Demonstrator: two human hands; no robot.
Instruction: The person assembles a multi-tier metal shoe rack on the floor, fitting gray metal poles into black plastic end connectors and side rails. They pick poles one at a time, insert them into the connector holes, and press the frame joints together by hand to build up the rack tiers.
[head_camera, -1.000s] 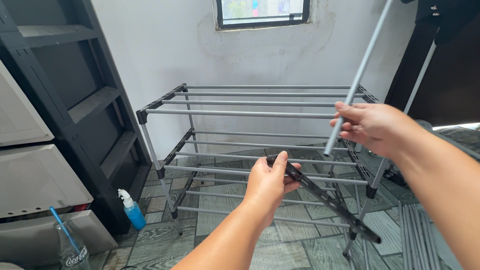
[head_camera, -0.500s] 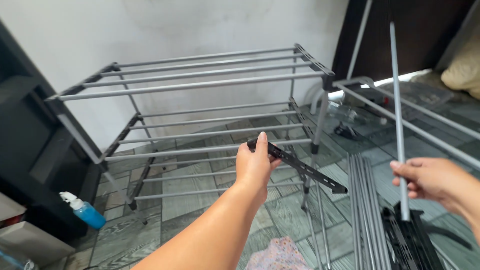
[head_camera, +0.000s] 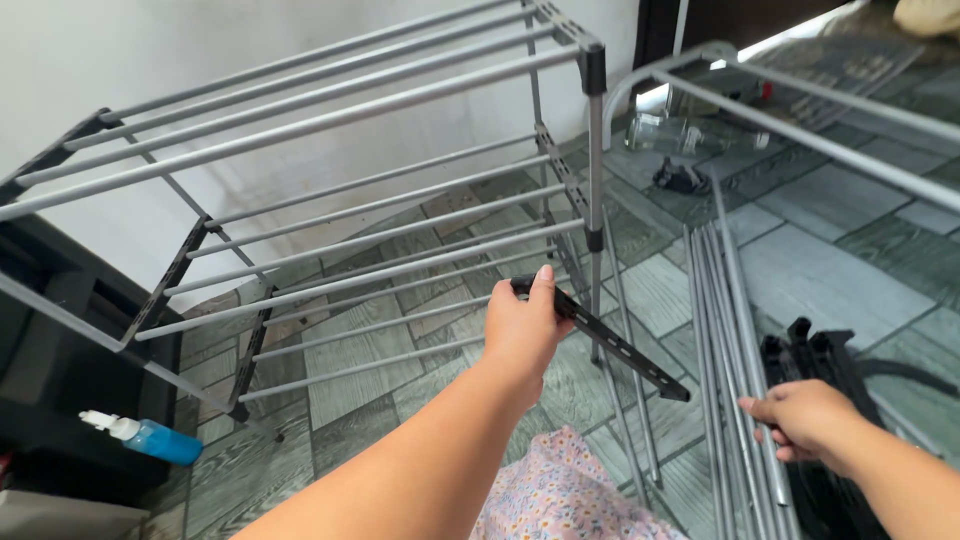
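- Head view: the left hand (head_camera: 522, 335), mid-frame, is wrapped around a black bracket (head_camera: 610, 345) beside the grey rack (head_camera: 330, 180); its fingers are hidden behind it.
- The right hand (head_camera: 805, 418), lower right, closes loosely on the floor-laid grey rods (head_camera: 735, 330); its grip is partly hidden.
- Half a second ago it held one rod upright.

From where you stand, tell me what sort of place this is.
Probably a utility or storage corner of a home: a tiled floor, a half-assembled grey metal rack against a plain white wall, and loose rods lying on the floor by the right hand.
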